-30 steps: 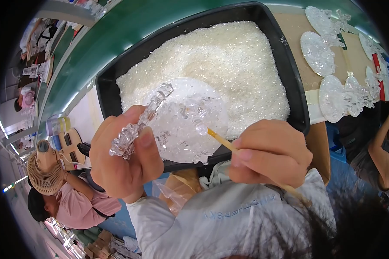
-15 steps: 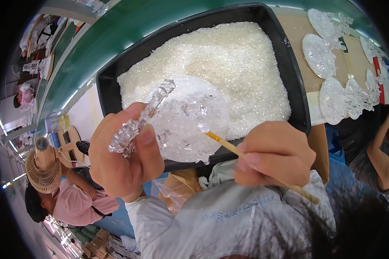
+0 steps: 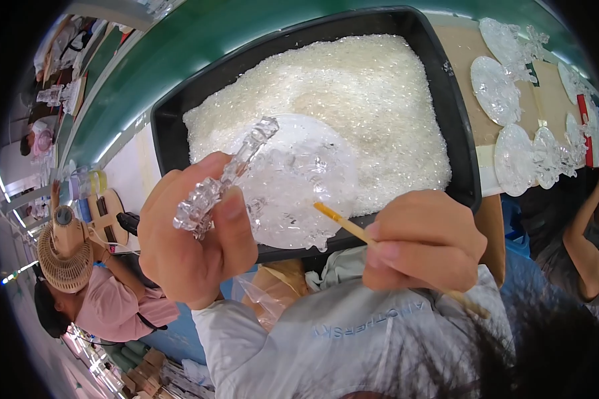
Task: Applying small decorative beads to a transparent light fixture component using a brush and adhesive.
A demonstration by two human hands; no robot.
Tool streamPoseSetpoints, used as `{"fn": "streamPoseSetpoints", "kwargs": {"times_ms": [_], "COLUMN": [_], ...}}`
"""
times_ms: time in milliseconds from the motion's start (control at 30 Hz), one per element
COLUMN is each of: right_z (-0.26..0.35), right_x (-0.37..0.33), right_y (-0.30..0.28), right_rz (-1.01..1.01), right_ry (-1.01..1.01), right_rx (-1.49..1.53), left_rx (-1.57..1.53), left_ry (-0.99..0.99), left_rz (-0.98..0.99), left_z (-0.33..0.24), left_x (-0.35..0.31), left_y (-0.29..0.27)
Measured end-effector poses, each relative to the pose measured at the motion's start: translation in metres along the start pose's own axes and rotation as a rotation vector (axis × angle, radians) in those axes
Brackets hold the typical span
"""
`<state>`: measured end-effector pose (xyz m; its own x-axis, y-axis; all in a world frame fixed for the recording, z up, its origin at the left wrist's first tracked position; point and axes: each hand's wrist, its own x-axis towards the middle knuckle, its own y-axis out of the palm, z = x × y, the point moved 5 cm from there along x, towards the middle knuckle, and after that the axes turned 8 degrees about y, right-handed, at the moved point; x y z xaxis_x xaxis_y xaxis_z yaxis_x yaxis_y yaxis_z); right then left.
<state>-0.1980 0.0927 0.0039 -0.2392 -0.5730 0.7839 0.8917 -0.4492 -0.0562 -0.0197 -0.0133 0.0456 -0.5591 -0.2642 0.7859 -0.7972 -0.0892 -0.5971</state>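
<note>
My left hand (image 3: 183, 249) is closed, with thumb and fingers pinching a clear, knobbly, branch-like ornament piece (image 3: 249, 151) that tilts up to the right. Behind it, over the beads, is a clear round disc (image 3: 299, 183) with lumpy see-through details; whether the two are joined I cannot tell. My right hand (image 3: 424, 241) grips a thin wooden stick (image 3: 346, 225), its yellow-orange tip bare and pointing at the disc's right part. Under the disc, a black tray (image 3: 456, 113) holds a bed of clear glittering beads (image 3: 353, 100).
To the right, several clear discs with figures (image 3: 496, 90) lie on a brown board (image 3: 456, 40). A fan (image 3: 65, 249) and a person in pink (image 3: 123, 299) are at left. Another person's arm (image 3: 582, 233) shows at right. A plastic bag (image 3: 256, 299) lies below the tray.
The small clear round bit at the stick's tip no longer shows there; where it went I cannot tell. Both hands have hardly moved.
</note>
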Motion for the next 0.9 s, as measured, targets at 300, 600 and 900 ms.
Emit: {"fn": "streamPoseSetpoints", "kwargs": {"times_ms": [300,600,900], "right_z": [-0.002,0.001,0.002], "right_x": [0.000,-0.002,-0.007], "right_y": [0.000,0.003,-0.009], "right_rz": [0.081,0.124,0.073], "right_ry": [0.043,-0.016,-0.018], "right_rx": [0.122,0.166,0.036], "left_rx": [0.016,-0.049,-0.008], "left_ry": [0.071,0.072,0.102], "left_rz": [-0.040,-0.045,0.018], "left_z": [0.001,0.002,0.004], "left_x": [-0.005,-0.006,-0.005], "left_y": [0.001,0.001,-0.002]}}
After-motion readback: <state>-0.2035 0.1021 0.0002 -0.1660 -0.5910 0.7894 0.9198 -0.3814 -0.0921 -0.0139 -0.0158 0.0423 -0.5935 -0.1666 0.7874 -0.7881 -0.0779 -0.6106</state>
